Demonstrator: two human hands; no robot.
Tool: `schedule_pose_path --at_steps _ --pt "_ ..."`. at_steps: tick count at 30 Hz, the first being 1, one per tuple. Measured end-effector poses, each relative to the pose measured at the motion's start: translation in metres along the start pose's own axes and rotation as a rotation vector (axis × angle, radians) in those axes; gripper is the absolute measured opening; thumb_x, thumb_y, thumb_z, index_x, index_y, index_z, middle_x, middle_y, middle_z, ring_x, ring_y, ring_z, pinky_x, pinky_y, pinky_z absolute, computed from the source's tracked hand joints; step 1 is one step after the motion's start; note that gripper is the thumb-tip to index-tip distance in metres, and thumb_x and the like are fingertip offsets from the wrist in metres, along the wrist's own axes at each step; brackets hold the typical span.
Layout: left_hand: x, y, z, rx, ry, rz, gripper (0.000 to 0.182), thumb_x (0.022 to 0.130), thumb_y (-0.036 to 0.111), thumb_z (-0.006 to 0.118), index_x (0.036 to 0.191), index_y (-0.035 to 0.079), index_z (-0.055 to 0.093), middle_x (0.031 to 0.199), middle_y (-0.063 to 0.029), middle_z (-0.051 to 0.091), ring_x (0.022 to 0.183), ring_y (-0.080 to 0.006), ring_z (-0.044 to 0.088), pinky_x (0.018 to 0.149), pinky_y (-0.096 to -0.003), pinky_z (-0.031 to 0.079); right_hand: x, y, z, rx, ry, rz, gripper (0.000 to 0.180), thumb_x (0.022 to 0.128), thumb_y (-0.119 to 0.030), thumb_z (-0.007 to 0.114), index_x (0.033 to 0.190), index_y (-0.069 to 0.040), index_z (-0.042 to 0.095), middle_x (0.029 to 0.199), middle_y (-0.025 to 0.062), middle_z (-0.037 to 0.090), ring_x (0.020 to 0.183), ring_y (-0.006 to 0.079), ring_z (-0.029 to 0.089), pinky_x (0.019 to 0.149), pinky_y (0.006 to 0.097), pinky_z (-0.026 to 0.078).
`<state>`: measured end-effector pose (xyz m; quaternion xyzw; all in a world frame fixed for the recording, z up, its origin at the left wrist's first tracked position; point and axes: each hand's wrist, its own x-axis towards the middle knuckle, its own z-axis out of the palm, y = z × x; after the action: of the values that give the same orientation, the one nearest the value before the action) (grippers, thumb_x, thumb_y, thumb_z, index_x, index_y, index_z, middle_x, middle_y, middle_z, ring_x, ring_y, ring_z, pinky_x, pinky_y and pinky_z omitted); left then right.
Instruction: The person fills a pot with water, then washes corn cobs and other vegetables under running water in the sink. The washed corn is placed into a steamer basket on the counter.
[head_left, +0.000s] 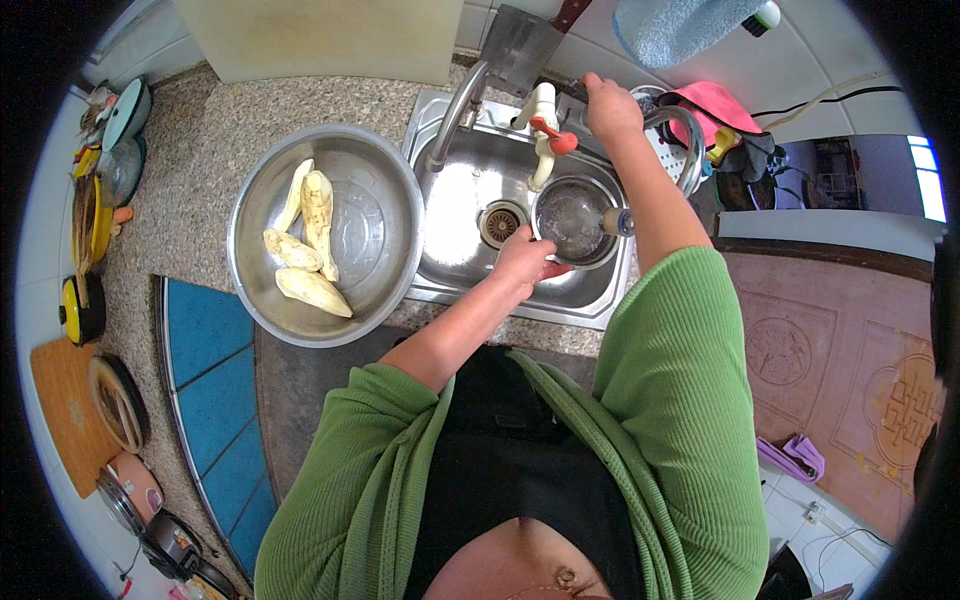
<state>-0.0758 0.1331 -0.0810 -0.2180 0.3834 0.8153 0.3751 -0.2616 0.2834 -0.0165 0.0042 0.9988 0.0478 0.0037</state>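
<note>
My left hand (529, 259) grips the near left rim of a round metal pot (574, 217) in the right part of the steel sink (457, 255). The pot's handle (619, 222) juts up toward me, foreshortened. My right hand (613, 109) reaches past the sink's back right corner, fingers curled, close to a flat grey metal piece (574, 112). Whether it holds that piece is not clear. A white plastic tap (546, 142) with a red lever (555, 137) stands just left of that hand. No water stream is visible from it.
Left of the sink, a large steel basin (375, 277) holds several peeled, pale root-like vegetable pieces (317, 214). A curved metal faucet (454, 112) arches over the sink. A cleaver (517, 49) leans on the wall. Pink cloth (709, 105) and a metal tube (694, 142) sit at right.
</note>
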Motion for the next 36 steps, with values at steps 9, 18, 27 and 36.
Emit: schedule_pose_path --at_steps 9,18,27,36 --pt "0.005 -0.002 -0.005 -0.009 -0.014 -0.053 0.041 0.08 -0.008 0.045 0.119 0.003 0.04 0.109 -0.0129 0.054 0.088 -0.0268 0.063 0.072 -0.039 0.059 -0.001 -0.003 -0.006 -0.017 -0.033 0.01 0.026 0.089 -0.012 0.046 0.113 -0.015 0.055 0.11 0.0148 0.06 0.104 0.0328 0.059 0.085 0.0416 0.05" --pt "0.0 0.0 -0.002 0.027 0.003 -0.025 0.031 0.084 -0.003 0.048 0.114 0.002 0.044 0.108 -0.0138 0.058 0.087 -0.0265 0.065 0.072 -0.0349 0.058 0.001 -0.001 -0.002 -0.006 -0.023 0.011 0.027 0.089 -0.012 0.046 0.114 -0.015 0.054 0.109 0.0144 0.06 0.104 0.0327 0.059 0.085 0.0417 0.05" --pt "-0.001 0.002 -0.002 0.07 0.014 -0.037 0.033 0.084 -0.003 0.048 0.117 0.003 0.044 0.108 -0.0129 0.058 0.086 -0.0263 0.065 0.071 -0.0344 0.058 0.0 -0.001 -0.001 -0.021 -0.002 -0.014 0.026 0.088 -0.011 0.046 0.112 -0.014 0.054 0.107 0.0153 0.06 0.101 0.0331 0.06 0.084 0.0417 0.05" --pt "-0.013 0.011 0.005 0.077 0.013 -0.027 0.034 0.083 -0.004 0.048 0.117 0.003 0.044 0.107 -0.0127 0.058 0.085 -0.0252 0.064 0.071 -0.0349 0.058 -0.002 0.002 0.002 -0.024 0.026 -0.034 0.024 0.088 -0.011 0.046 0.111 -0.012 0.054 0.106 0.0155 0.06 0.1 0.0332 0.06 0.082 0.0422 0.051"
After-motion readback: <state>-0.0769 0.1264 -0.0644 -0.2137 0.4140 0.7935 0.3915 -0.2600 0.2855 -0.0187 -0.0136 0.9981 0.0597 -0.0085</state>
